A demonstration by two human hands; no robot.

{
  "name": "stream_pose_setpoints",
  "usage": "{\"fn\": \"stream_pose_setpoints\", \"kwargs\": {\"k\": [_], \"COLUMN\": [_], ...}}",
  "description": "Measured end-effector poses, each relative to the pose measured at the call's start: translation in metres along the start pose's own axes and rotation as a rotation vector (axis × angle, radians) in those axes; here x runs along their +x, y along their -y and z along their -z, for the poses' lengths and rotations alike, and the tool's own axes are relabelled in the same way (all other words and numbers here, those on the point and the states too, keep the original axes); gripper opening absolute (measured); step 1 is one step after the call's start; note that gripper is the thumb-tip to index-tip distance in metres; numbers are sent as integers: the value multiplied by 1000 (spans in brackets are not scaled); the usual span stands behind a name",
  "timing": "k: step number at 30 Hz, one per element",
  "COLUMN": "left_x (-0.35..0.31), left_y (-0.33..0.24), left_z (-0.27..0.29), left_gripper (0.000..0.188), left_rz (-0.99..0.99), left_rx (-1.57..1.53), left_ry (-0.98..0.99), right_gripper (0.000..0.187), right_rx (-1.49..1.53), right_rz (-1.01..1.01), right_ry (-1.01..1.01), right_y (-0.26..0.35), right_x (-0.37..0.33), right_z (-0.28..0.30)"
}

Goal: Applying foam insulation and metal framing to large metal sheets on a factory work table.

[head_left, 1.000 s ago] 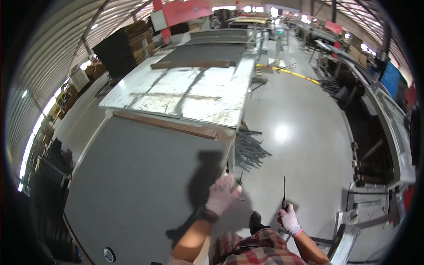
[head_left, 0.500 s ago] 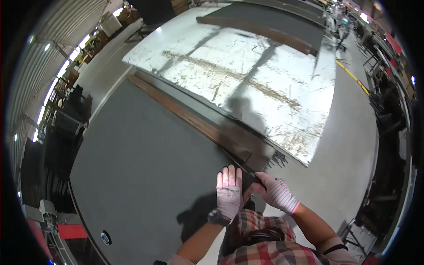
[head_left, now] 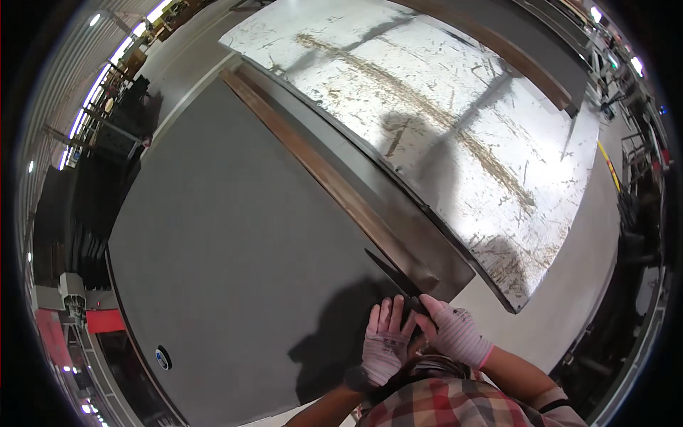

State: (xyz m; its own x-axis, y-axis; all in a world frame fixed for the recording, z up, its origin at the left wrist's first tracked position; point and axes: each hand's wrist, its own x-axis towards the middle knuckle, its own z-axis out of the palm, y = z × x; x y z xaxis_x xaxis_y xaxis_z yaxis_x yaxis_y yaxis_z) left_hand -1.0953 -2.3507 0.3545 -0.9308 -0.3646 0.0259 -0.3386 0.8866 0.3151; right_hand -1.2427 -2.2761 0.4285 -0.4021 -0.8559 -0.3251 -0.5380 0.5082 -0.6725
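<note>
A broad dark grey sheet (head_left: 242,213) lies in front of me, with a small round badge-like disc (head_left: 163,357) on it at the near left. At the sheet's near right corner, my left hand (head_left: 386,349) rests palm down, its gloved fingers stretched out. Right beside it my gloved right hand (head_left: 455,334) is closed, thumb and fingers pinching at the sheet's edge. From between the hands a narrow dark pointed thing (head_left: 391,272) runs up and left over the sheet; whether it is a blade or a strip I cannot tell.
A brown bar (head_left: 313,167) runs along the sheet's far right edge. Past it stands a scratched white table (head_left: 441,92) with another brown bar (head_left: 512,50) and a dark sheet on it. Red-and-grey equipment (head_left: 103,320) stands at the left.
My view has shifted, and the hands have drawn closer together at the sheet's corner. More of the narrow pointed thing now shows over the sheet.
</note>
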Motion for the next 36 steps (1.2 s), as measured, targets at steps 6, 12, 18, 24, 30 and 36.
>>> {"fn": "stream_pose_setpoints", "kwargs": {"k": [6,12,18,24,30,36], "left_x": [6,3,7,7,11,23], "left_y": [-1,1,5,3,9,6], "left_z": [15,10,6,13,19,17], "left_gripper": [57,48,46,62,50,63], "left_rz": [73,60,54,72,-13,184], "left_rx": [-16,-135,-271,-150,-81,-214], "left_ry": [218,64,-55,192,-233,-182], "right_gripper": [40,33,34,24,26,32], "right_rx": [-107,-279,-463,-458,-482,-562], "right_rz": [-15,23,-12,-40,128,-165], "right_ry": [54,64,158,98,95,511], "right_y": [20,42,73,101,59,3], "right_x": [35,94,157,203,92,-58], "right_z": [-5,-19,-30,-29,-8,12]}}
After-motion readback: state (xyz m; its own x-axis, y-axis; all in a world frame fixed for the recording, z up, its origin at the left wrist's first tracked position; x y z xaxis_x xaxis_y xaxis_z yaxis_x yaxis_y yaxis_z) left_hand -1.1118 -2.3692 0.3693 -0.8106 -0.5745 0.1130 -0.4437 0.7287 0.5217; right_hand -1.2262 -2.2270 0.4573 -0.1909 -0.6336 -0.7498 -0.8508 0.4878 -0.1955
